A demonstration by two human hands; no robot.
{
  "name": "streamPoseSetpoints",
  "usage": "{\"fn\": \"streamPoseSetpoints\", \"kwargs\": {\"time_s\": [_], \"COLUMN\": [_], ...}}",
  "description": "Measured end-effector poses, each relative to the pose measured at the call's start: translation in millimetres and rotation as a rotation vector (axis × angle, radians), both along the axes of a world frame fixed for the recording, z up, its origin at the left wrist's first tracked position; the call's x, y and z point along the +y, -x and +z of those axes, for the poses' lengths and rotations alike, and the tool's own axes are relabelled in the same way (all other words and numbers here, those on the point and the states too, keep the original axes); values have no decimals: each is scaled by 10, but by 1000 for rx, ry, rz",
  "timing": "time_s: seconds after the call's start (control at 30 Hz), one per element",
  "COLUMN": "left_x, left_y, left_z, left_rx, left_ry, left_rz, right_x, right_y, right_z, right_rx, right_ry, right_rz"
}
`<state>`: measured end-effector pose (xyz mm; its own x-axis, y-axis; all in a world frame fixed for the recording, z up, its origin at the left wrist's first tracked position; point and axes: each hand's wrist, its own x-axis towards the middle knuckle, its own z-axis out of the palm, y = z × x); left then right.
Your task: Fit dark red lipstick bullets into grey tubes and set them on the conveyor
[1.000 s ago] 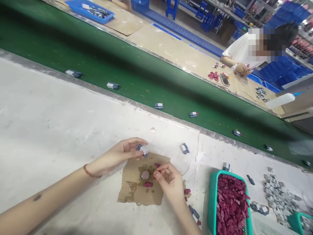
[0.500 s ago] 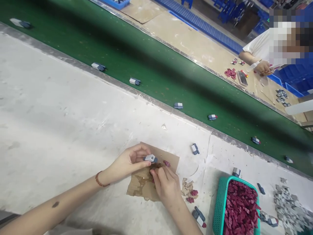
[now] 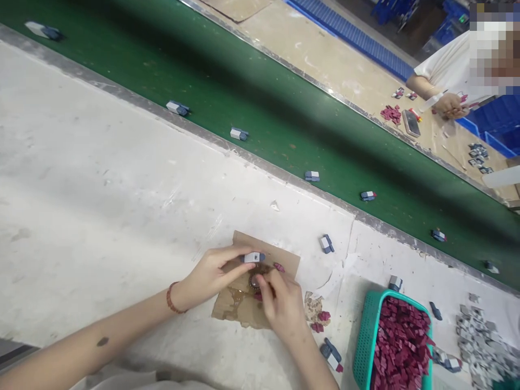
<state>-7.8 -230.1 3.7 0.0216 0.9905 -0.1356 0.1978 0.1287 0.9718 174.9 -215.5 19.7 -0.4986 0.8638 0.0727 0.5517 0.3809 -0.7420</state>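
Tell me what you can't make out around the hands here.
- Head view: whatever the right hand pinches over the round dish is hidden by its own fingers.
- The grey-and-blue piece in the left hand is too small to show detail.
- The teal basket is cut off by the bottom edge.

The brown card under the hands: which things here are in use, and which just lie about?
In use: left hand, grey-blue piece, right hand, small round cap, brown card.
Lying about: teal basket, green belt, loose piece.
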Motion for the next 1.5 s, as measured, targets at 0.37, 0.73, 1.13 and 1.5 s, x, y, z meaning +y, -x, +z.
{"fn": "streamPoseSetpoints", "kwargs": {"time_s": [0.37,0.73,1.13,1.5], "left_x": [-63,-49,-85,961], "left_y": [-24,-33,-46,-144], "left_z": [-70,-30,-12,335], "left_rx": [186,246,332,400], "left_ry": [-299,-388,-646,-355], "left_rz": [-182,-263,-222,-175], "right_x": [91,44,-66,-146], "right_y": [31,105,118,-1628], "right_z": [83,2,100,622], "right_rx": [579,594,495,-359], "right_ry": [554,574,556,-150], "right_rz": [-413,-382,-334,-751]}}
